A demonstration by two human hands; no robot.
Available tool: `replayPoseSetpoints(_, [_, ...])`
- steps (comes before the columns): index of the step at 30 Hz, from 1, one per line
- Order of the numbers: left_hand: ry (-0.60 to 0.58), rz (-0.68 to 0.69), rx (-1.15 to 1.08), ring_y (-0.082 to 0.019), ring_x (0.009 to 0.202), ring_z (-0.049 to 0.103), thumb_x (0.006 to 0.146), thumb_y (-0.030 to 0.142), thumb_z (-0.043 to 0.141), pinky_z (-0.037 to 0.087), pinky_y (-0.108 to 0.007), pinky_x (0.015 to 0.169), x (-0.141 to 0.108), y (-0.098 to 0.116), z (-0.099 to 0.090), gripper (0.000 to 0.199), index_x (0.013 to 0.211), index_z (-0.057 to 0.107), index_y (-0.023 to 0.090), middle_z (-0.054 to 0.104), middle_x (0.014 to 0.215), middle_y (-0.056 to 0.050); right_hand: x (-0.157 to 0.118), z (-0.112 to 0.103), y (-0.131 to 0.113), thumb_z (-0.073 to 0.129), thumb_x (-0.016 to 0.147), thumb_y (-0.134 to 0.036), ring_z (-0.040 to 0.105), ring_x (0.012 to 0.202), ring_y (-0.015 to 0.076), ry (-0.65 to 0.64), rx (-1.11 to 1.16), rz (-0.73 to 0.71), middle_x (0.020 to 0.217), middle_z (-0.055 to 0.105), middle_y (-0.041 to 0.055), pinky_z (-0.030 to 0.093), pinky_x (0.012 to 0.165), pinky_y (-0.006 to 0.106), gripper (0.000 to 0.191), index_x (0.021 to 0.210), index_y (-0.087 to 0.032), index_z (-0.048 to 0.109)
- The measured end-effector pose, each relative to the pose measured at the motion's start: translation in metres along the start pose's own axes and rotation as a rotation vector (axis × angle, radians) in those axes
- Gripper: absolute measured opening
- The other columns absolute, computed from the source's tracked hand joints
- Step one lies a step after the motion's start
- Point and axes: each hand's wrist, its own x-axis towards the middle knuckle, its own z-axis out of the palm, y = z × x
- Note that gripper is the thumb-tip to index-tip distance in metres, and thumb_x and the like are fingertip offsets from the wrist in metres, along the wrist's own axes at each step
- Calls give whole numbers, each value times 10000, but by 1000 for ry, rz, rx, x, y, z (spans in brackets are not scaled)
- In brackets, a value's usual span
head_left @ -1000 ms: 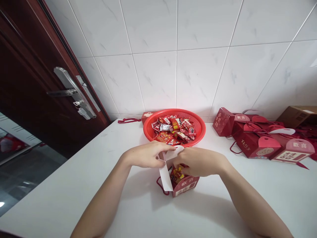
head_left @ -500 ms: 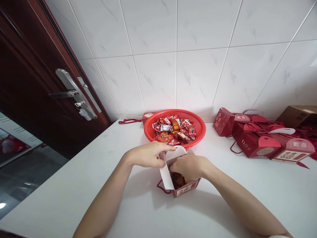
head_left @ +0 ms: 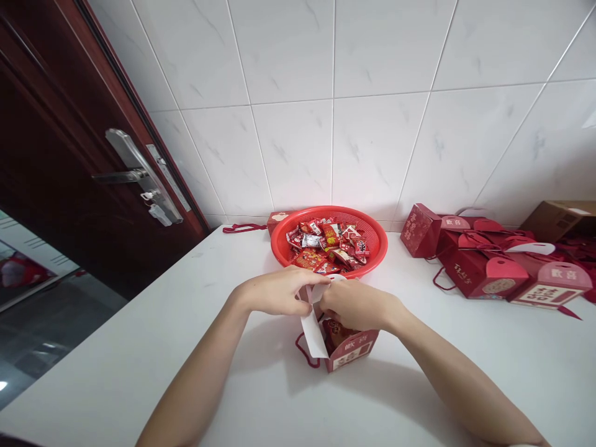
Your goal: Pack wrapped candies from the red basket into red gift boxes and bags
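A small red cardboard candy box (head_left: pixel 352 355) stands on the table with its top flaps raised. My left hand (head_left: pixel 279 292) grips its far left side, thumb and fingers on either side of the white-lined flap. Curled over the far part of the opening is my right hand (head_left: pixel 358 304); its fingertips are hidden, so I cannot make out what they hold. Red wrapped sweets (head_left: pixel 338 332) show inside the box. Just behind it, a red plastic basket (head_left: pixel 382 242) holds a heap of wrapped sweets (head_left: pixel 330 234).
Several red boxes (head_left: pixel 479 273) with ribbons stand at the right by the tiled wall. A brown carton (head_left: pixel 549 217) sits behind them. Another red box (head_left: pixel 275 218) is partly hidden behind the basket. A dark red door (head_left: pixel 60 112) is at the left.
My right hand has risen slightly and shifted back, uncovering more sweets in the box. The near flap now shows upright. My left hand keeps its hold.
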Motion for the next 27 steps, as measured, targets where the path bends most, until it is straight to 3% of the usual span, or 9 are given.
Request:
replayPoseSetpoints(2, [6, -4, 0, -204, 871, 682, 699, 136, 581, 484, -232, 662, 0, -1, 0, 587, 1280, 648, 185, 716, 1075, -56, -1, -1, 0, 493, 820, -16, 676, 787, 221, -11, 4, 0, 936, 745, 116, 333, 541, 267, 372, 1055, -153, 748])
replayPoseSetpoints(8, [-19, -43, -23, -212, 906, 679, 711, 149, 589, 497, -246, 708, 0, -5, 1, 712, 1420, 561, 204, 722, 1081, -50, 3, 10, -5, 551, 829, -83, 720, 821, 268, -199, -25, 38, 978, 761, 130, 402, 534, 278, 304, 1086, -98, 713])
replayPoseSetpoints(12, [-16, -53, -32, -207, 915, 677, 716, 153, 586, 494, -237, 717, 0, -4, 1, 729, 1443, 544, 191, 716, 1042, -50, 7, 17, -10, 546, 836, -60, 736, 892, 288, -138, -60, 22, 1063, 757, 148, 490, 617, 305, 349, 1158, -86, 678])
replayPoseSetpoints(17, [-19, -20, -24, -187, 848, 652, 698, 130, 567, 472, -223, 691, 1, -2, 0, 643, 1334, 631, 191, 682, 956, -32, 10, 23, -19, 546, 828, -15, 736, 931, 293, -47, -142, 44, 1047, 760, 179, 536, 737, 325, 271, 1007, -75, 740])
replayPoseSetpoints(24, [-22, -22, -17, -198, 888, 661, 699, 124, 568, 478, -227, 707, 2, -3, 1, 641, 1334, 627, 185, 687, 1008, -43, 11, 22, -18, 519, 842, -30, 739, 879, 281, -91, -126, 42, 1076, 755, 177, 518, 629, 305, 286, 1029, -74, 731])
replayPoseSetpoints(27, [-3, -40, -18, -210, 939, 669, 707, 125, 582, 495, -243, 741, 1, -3, 2, 705, 1409, 565, 187, 684, 1142, -65, 5, 15, -12, 525, 837, -65, 733, 840, 279, -103, -57, 67, 1015, 760, 163, 467, 564, 297, 333, 1123, -85, 694])
